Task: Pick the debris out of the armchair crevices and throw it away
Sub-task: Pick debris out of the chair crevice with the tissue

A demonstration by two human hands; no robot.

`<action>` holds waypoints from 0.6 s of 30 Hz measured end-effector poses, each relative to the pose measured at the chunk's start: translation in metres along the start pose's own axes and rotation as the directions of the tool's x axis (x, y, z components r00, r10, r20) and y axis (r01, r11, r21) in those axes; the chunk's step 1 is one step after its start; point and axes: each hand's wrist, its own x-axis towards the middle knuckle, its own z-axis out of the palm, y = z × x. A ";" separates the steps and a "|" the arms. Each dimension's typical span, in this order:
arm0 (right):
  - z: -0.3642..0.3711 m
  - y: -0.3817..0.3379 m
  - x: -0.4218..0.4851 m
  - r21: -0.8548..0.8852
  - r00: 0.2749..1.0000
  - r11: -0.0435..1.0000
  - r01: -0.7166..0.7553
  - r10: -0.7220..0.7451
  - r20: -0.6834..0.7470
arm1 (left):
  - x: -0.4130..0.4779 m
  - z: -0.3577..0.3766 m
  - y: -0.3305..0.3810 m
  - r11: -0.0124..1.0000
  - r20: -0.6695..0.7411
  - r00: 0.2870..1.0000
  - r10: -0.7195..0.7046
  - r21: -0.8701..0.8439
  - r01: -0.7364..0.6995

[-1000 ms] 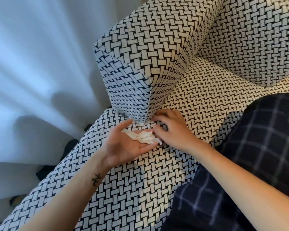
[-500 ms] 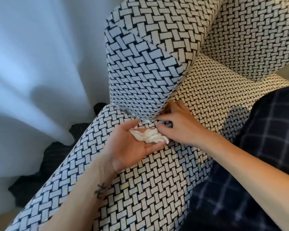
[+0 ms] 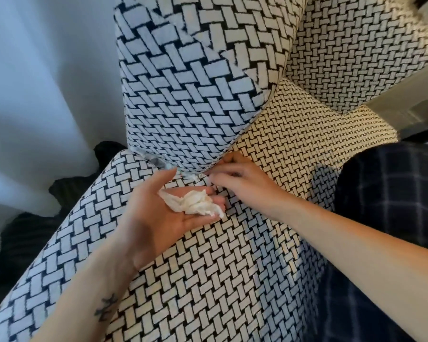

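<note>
Filling most of your view is one armchair [image 3: 208, 255], covered in a black and white woven pattern. Its fat arm [image 3: 183, 95] stands up in the middle, and the back cushion [image 3: 356, 58] is at the top right. One white curtain [image 3: 47, 82] hangs to the left. Your leg in dark checked trousers [image 3: 393, 193] rests on the seat at the right. Some dark cloth [image 3: 35, 230] lies on the floor under the curtain.

You have two hands in view. Your left hand [image 3: 156, 218] is palm up just above the seat, with its fingers loose and nearly flat. One crumpled white tissue wad [image 3: 195, 202] lies on those fingers. It looks soft and wrinkled, with a pointed end at each side.

Your right hand [image 3: 245, 183] is just beside the left hand, knuckles up. Its fingers are curled, and the tips press into the crack where the arm meets the seat. The thumb and first finger are close together. That part is blurry, so you cannot tell if they hold anything.

More small bits of debris [image 3: 158, 162] sit along the same crack, left of your right fingertips. They are grey and white scraps, too small and fuzzy to count.

One small dark tattoo [image 3: 106, 307] marks your left forearm.
</note>
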 end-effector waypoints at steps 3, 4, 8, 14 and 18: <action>0.002 0.002 0.002 0.091 0.998 0.995 -0.042 0.045 -0.033 | -0.004 0.001 -0.003 1.000 -0.013 1.000 0.002 0.029 -0.002; 0.003 0.003 0.001 0.074 0.998 0.997 -0.035 0.039 -0.052 | -0.005 0.001 -0.005 1.000 -0.009 1.000 -0.001 0.030 0.001; 0.025 0.011 0.003 0.056 0.973 0.998 0.040 -0.026 -0.231 | -0.008 -0.005 0.001 0.994 -0.038 0.996 0.078 0.077 -0.074; 0.045 0.031 -0.022 -0.519 0.899 0.837 0.172 -0.348 -0.265 | -0.014 -0.002 0.000 0.957 -0.075 0.993 0.091 0.283 -0.067; 0.033 0.023 -0.013 -0.723 0.898 0.675 0.143 -0.396 -0.191 | -0.017 -0.002 0.003 0.964 -0.076 0.992 0.105 0.253 -0.082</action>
